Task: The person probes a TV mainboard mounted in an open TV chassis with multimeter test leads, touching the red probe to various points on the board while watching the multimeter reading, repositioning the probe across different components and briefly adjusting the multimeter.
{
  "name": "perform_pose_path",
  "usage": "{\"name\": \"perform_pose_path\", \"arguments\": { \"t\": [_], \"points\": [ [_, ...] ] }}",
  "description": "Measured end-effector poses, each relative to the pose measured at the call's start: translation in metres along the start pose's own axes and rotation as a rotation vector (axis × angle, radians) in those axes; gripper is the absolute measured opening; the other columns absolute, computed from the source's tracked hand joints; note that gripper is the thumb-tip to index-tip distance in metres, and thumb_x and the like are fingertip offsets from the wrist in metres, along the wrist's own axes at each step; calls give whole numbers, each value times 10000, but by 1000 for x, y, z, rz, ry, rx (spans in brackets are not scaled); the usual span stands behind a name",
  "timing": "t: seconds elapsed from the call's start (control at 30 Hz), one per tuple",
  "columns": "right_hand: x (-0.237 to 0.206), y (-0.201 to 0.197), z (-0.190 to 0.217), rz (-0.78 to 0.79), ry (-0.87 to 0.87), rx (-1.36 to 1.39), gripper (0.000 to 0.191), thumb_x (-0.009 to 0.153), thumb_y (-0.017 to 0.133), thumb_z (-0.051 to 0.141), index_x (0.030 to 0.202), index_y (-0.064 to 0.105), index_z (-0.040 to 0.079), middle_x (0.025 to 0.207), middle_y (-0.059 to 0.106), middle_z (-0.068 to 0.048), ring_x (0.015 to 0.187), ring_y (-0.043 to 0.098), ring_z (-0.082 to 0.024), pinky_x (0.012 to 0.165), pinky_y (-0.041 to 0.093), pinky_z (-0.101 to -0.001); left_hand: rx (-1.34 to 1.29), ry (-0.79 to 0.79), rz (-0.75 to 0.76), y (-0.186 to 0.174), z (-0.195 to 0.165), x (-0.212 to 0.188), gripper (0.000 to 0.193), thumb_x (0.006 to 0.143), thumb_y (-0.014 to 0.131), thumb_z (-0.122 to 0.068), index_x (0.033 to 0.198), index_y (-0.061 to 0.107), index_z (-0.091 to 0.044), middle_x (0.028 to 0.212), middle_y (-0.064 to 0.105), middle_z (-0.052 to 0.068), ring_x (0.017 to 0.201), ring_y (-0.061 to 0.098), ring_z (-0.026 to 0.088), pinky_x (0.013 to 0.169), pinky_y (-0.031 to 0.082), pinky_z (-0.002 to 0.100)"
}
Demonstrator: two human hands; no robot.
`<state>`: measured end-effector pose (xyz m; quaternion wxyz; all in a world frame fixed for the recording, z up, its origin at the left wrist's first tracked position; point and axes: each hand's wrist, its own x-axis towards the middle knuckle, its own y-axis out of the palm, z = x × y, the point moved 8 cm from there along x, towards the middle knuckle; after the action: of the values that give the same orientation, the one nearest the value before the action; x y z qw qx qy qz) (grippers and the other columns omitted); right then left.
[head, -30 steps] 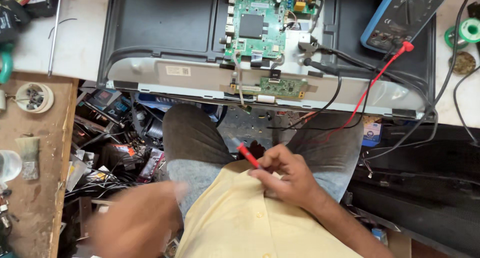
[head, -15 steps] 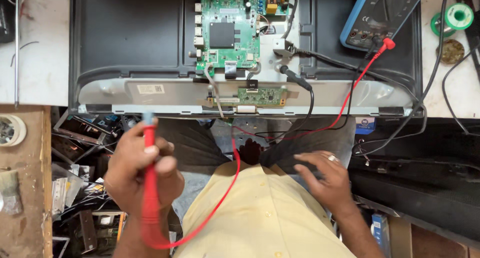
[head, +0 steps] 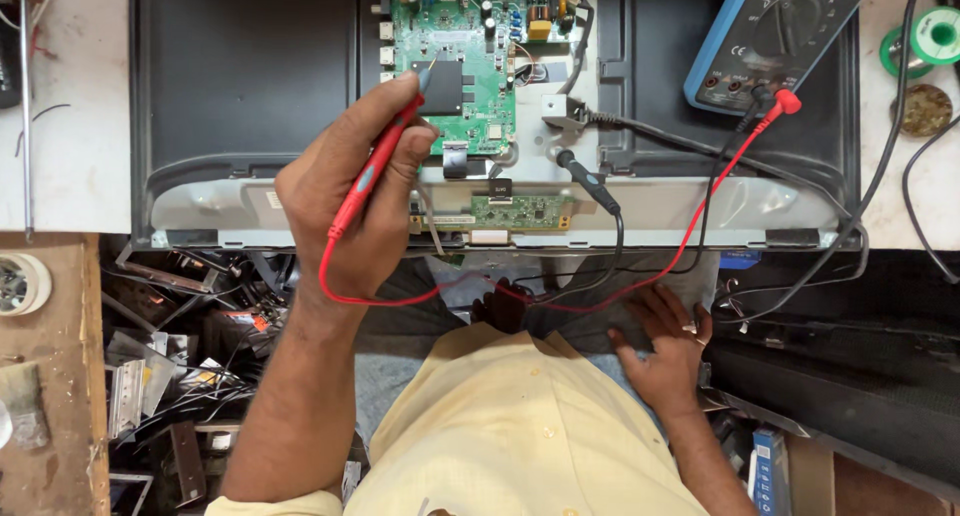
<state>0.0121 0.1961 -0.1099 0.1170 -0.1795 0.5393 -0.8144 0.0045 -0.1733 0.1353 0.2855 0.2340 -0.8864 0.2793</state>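
While your left hand (head: 350, 211) is clenched around the red multimeter probe (head: 375, 166), its tip sits over the green main circuit board (head: 460, 56) beside the large black chip (head: 440, 84), though you cannot quite tell from this angle whether the point touches a pad or hovers just above it. Your right hand (head: 665, 341) holds nothing; it lies open, fingers spread, on your lap below the edge of the opened television back panel (head: 250, 86). The black probe (head: 585, 179) lies loose on the metal chassis strip (head: 690, 211), near the small green driver board (head: 520, 211) and apart from either hand. Both leads run up to the blue multimeter (head: 775, 36), which rests tilted on the panel's right side. The main risk, as it looks from here, is a slip: the red tip stands among closely packed parts, so a small wobble of your wrist could bridge two neighbouring contacts. The red lead (head: 700, 216) loops slack under your hand and across your lap, and a tug on it from your knee or your right arm could drag the probe sideways. With the black probe unattended on bare metal, it could also roll against the driver board's connector.
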Motion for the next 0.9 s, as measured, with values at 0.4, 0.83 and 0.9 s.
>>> {"name": "perform_pose_path", "arguments": {
  "t": [0.4, 0.83, 0.9],
  "points": [
    [5, 4, -2, -15, 2, -3, 425, 782, 787, 372, 1161, 735, 189, 1375, 655, 11, 1398, 497, -193, 1198, 236, -532, 15, 38, 107, 9, 4, 8, 173, 1059, 739, -77, 1188, 683, 26, 1041, 717, 148, 950, 718, 238, 843, 575, 316],
    [6, 4, -7, 4, 35, 16, 401, 786, 788, 375, 1133, 748, 177, 1375, 665, -2, 1401, 502, -189, 1204, 226, -528, -19, -62, 189, 15, 35, 18, 72, 984, 718, 0, 928, 679, 24, 869, 736, 86, 750, 716, 139, 689, 551, 265],
    [6, 4, -6, 1, 29, 16, 404, 785, 788, 375, 1135, 749, 176, 1367, 668, 3, 1398, 503, -190, 1207, 226, -529, -33, -99, 195, 16, 37, 18, 47, 980, 720, -9, 957, 687, 15, 892, 734, 84, 778, 722, 145, 676, 556, 262]
  ]
}}
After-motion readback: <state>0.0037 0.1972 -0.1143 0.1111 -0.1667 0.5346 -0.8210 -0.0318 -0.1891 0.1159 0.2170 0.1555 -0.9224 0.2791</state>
